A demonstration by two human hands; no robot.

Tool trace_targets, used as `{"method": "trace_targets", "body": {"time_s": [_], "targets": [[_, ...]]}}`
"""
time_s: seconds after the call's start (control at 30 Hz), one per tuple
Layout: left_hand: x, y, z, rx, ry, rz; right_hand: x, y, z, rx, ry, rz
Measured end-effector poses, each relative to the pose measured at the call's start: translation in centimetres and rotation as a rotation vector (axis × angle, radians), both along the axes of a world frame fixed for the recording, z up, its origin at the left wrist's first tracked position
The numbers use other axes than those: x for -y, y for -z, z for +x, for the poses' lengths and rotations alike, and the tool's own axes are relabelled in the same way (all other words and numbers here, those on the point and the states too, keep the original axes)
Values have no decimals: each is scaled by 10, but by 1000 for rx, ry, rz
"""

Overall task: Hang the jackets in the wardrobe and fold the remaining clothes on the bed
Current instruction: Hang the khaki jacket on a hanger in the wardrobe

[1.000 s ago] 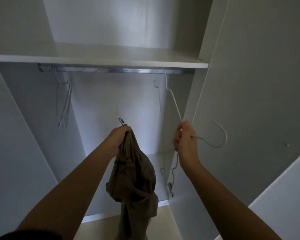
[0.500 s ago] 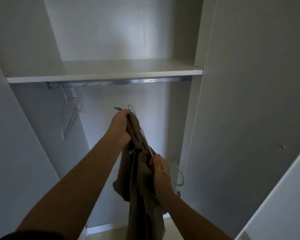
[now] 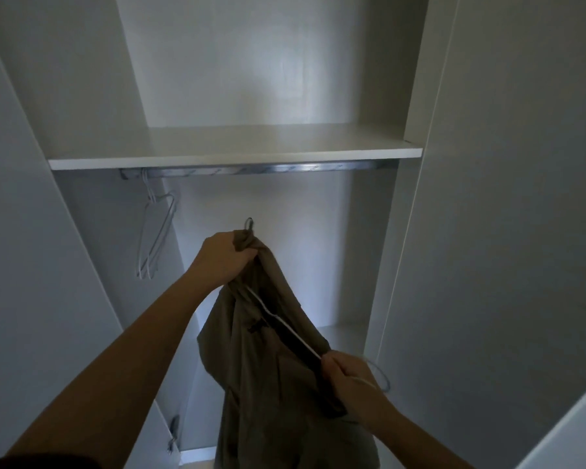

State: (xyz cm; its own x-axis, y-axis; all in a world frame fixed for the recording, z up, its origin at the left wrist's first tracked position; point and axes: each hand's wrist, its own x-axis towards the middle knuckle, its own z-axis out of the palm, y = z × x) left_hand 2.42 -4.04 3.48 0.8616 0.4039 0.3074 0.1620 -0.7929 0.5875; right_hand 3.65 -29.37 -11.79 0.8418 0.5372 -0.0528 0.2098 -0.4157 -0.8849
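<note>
**While the hanger goes into the jacket, the wire can catch**

As the person stands before the open wardrobe (image 3: 487, 214), the left hand (image 3: 225, 260) grips the bunched collar of the brown jacket (image 3: 274, 367) in the middle of the frame. The cloth hangs from this fist down to the lower edge. The right hand (image 3: 349, 380), lower and to the right, is closed around a white wire hanger (image 3: 295, 335). One arm of the wire runs up and left into the folds of the jacket, and the hook (image 3: 387, 380) sticks out to the right behind the hand. I judge that the hanger is being put inside the jacket and that the hanging itself is not yet done.

The cloth is gathered tightly, so the wire end may catch in a fold instead of reaching a shoulder. More pushing could then bend the thin wire or strain a seam. If only one shoulder sits on the wire, the jacket may slide off when the left hand lets go. The hook points away from the rail (image 3: 251, 170) under the shelf (image 3: 234, 152) in the upper middle, so it must be turned first. Spare hangers (image 3: 156, 231) hang at the left end of the rail, well apart from the jacket.
</note>
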Motion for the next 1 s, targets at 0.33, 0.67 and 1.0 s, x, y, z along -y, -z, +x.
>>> {"method": "trace_targets", "body": {"time_s": [0.33, 0.67, 1.0], "targets": [[35, 47, -42, -509, 408, -241, -38, -101, 60, -78, 59, 66], [-8, 51, -8, -1, 304, 304, -21, -142, 76, -132, -282, 174], [-50, 74, 114, 122, 321, 206, -40, -119, 156, 40, -43, -28]]}}
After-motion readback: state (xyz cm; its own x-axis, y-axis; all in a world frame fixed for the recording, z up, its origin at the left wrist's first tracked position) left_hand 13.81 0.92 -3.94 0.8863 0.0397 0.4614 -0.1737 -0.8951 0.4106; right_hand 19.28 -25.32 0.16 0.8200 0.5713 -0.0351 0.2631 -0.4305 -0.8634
